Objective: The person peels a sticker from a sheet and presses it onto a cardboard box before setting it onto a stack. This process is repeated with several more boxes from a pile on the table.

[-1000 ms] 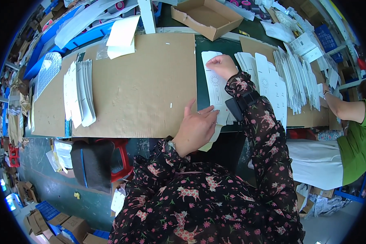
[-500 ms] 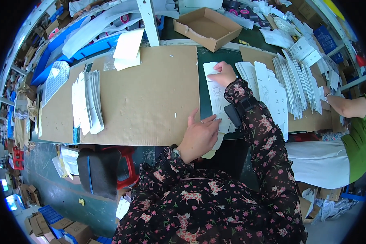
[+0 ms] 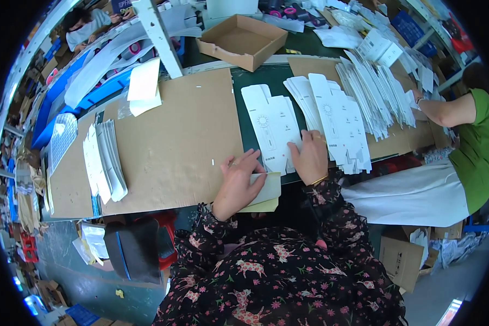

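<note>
A flat white printed carton blank [image 3: 271, 127] lies on the dark green table in front of me, its upper end pointing away. My right hand [image 3: 311, 157] rests by the blank's lower right edge, thumb and fingers apart. My left hand [image 3: 238, 182] is loosely spread at the blank's lower left, its thumb over a pale yellow and white sheet [image 3: 266, 191] at the table's front edge. Whether the thumb presses on that sheet I cannot tell. Right of the blank lie more flat white cartons [image 3: 339, 127], overlapping in a pile.
A brown cardboard sheet [image 3: 174, 130] covers the table's left part, with a stack of folded white cartons [image 3: 104, 160] on it. An open cardboard box [image 3: 243, 41] sits behind. At right, beside a long row of cartons [image 3: 375, 92], stands a person in green [image 3: 475, 146].
My right hand has come down from the blank's upper end to its lower right edge. My left hand has moved off the blank toward the yellow sheet. The whole view has shifted.
</note>
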The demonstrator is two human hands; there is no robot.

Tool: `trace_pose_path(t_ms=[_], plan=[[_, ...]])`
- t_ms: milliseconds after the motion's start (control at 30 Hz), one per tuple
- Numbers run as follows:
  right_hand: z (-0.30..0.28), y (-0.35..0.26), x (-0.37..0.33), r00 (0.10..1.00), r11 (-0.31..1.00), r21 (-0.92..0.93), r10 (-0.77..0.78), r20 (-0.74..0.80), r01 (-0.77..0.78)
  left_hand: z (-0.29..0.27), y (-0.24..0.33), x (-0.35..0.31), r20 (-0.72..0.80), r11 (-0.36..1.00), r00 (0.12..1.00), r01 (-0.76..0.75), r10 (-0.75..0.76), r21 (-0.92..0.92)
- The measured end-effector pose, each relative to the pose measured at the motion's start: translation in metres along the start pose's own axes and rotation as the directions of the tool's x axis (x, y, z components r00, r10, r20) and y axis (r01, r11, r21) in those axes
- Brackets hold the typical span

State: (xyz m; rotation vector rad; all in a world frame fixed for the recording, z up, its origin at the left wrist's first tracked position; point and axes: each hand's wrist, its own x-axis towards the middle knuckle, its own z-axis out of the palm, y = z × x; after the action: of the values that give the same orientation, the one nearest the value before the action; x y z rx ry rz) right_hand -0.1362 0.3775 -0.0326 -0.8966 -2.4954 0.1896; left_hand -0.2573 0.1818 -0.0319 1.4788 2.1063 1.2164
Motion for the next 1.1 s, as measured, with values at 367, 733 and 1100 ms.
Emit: trace_pose_path(t_ms=[367, 733, 1100], plan=[[0.008, 0.018, -0.020, 0.988, 0.949, 0.278, 0.138, 0.064, -0.150, 0.008, -0.005, 0.000, 0.055, 0.998, 0.997, 0.050, -0.048, -0.027], [0.006, 0.012, -0.017, 0.984, 0.972, 0.156, 0.179, 0.015, -0.179, 0.009, 0.002, 0.004, 0.072, 0.994, 0.992, 0.107, -0.107, 0.000], [-0.003, 0.002, -0.024, 0.926, 0.542, 0.764, 0.324, 0.195, -0.351, 0.007, -0.013, -0.001, 0.011, 0.993, 0.996, 0.093, -0.092, -0.066]])
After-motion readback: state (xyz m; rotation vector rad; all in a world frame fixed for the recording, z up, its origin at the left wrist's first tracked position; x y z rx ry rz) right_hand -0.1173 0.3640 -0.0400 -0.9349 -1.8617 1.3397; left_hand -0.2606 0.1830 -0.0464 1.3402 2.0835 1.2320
